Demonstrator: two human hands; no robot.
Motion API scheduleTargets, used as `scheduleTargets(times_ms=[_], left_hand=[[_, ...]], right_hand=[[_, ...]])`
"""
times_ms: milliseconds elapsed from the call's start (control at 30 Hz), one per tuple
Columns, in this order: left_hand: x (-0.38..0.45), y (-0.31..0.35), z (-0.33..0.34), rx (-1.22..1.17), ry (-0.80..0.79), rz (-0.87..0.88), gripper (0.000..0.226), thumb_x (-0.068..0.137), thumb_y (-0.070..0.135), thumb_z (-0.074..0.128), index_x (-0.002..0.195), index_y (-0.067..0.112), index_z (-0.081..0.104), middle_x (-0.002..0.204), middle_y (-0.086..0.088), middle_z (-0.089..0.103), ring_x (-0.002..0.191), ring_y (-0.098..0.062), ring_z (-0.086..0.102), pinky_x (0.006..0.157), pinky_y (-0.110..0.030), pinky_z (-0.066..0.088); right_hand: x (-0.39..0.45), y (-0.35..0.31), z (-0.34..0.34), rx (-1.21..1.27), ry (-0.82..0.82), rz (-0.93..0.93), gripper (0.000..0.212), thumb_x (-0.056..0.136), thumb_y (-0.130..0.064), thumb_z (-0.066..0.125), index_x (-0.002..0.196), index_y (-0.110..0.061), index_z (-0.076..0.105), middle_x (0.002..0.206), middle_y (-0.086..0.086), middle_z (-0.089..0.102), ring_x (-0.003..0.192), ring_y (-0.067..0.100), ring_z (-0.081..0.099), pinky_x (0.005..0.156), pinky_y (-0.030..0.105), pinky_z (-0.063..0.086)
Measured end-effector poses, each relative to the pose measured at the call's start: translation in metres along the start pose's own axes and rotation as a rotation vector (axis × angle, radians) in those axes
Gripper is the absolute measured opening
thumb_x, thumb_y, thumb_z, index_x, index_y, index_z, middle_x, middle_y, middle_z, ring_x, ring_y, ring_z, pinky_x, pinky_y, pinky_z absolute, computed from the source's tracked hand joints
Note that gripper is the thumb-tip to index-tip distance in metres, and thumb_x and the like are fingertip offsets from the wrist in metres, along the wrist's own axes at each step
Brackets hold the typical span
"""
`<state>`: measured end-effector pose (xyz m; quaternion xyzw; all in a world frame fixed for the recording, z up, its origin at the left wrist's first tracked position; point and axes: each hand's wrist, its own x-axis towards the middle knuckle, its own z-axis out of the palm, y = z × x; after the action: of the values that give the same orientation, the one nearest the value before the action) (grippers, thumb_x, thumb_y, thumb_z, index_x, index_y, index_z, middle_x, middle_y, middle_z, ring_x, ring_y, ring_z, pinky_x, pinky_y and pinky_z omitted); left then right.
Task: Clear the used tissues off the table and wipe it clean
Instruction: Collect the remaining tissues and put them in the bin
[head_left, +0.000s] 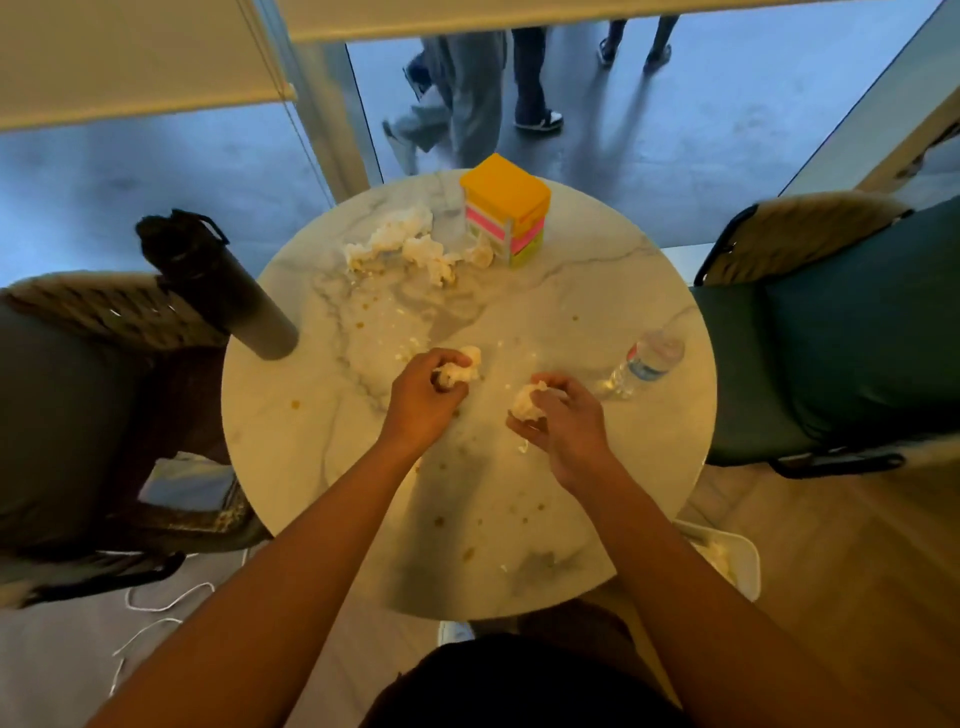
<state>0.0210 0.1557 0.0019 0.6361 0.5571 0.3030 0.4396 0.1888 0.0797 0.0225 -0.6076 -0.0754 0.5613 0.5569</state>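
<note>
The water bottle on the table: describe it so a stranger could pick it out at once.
Start at the round marble table. Near its right edge, just beyond the right hand, lies the water bottle, small, clear plastic, tipped on its side. The only other bottle, the dark flask at the left edge, is tall, opaque and standing.
</note>
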Motion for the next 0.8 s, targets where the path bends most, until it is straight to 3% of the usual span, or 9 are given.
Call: scheduleTargets(times_ms=[133, 267, 433, 567, 700, 800], left_hand=[[-0.033, -0.002, -0.014, -0.053, -0.057, -0.008, 0.025, 0.089, 0.018, 0.068, 0.102, 0.04, 0.069, 0.115, 0.011, 0.068, 0.098, -0.009, 0.064, 0.084, -0.024, 0.051], [-0.063, 0.002, -0.02, -0.234, -0.133, -0.113, 0.024, 0.097, 0.017, 0.06, 0.112, 0.033, 0.07, 0.107, 0.005, 0.069, 0.091, -0.02, 0.07, 0.078, -0.035, 0.061], [-0.091, 0.008, -0.02, -0.473, -0.211, -0.25, 0.022, 0.101, 0.009, 0.052, 0.113, 0.019, 0.068, 0.113, -0.008, 0.068, 0.094, -0.026, 0.073, 0.078, -0.032, 0.061], [-0.101, -0.006, -0.016, -0.39, -0.237, -0.182, 0.019, 0.093, 0.012, 0.067, 0.11, 0.02, 0.071, 0.112, -0.007, 0.071, 0.093, -0.018, 0.072, 0.082, -0.029, 0.06], [-0.108, -0.016, -0.009, -0.262, -0.362, -0.106, 0.045, 0.086, 0.007, 0.076, 0.125, 0.027, 0.067, 0.121, 0.004, 0.07, 0.107, -0.012, 0.068, 0.088, -0.026, 0.057], [-0.114, -0.01, 0.0, -0.25, -0.42, -0.068, 0.043, 0.088, 0.008, 0.075, 0.126, 0.026, 0.067, 0.118, 0.008, 0.071, 0.106, -0.007, 0.067, 0.083, -0.017, 0.054]], right_hand=[[-0.034, 0.014, 0.006, 0.013, 0.028, -0.096, 0.015, 0.096, 0.005, 0.059, 0.097, -0.009, 0.065, 0.095, 0.011, 0.065, 0.085, 0.022, 0.066, 0.073, 0.036, 0.061], [-0.061, 0.024, 0.006, -0.008, 0.051, -0.112, 0.016, 0.097, 0.002, 0.059, 0.105, -0.008, 0.069, 0.092, 0.008, 0.069, 0.082, 0.017, 0.067, 0.07, 0.027, 0.058], [-0.088, 0.036, -0.003, -0.03, 0.069, -0.14, 0.027, 0.092, 0.004, 0.063, 0.115, -0.006, 0.07, 0.101, 0.011, 0.071, 0.09, 0.02, 0.068, 0.079, 0.03, 0.06], [-0.101, 0.048, -0.02, -0.301, 0.1, -0.239, 0.049, 0.076, 0.004, 0.079, 0.119, -0.018, 0.072, 0.108, 0.007, 0.073, 0.099, 0.02, 0.07, 0.085, 0.033, 0.06], [-0.113, 0.051, -0.035, -0.361, 0.112, -0.275, 0.046, 0.08, 0.004, 0.078, 0.12, -0.017, 0.07, 0.107, 0.0, 0.071, 0.096, 0.01, 0.066, 0.067, 0.015, 0.055], [-0.12, 0.052, -0.049, -0.346, 0.116, -0.276, 0.043, 0.084, 0.005, 0.074, 0.12, -0.019, 0.069, 0.106, -0.002, 0.07, 0.1, 0.013, 0.066, 0.068, 0.015, 0.056]])
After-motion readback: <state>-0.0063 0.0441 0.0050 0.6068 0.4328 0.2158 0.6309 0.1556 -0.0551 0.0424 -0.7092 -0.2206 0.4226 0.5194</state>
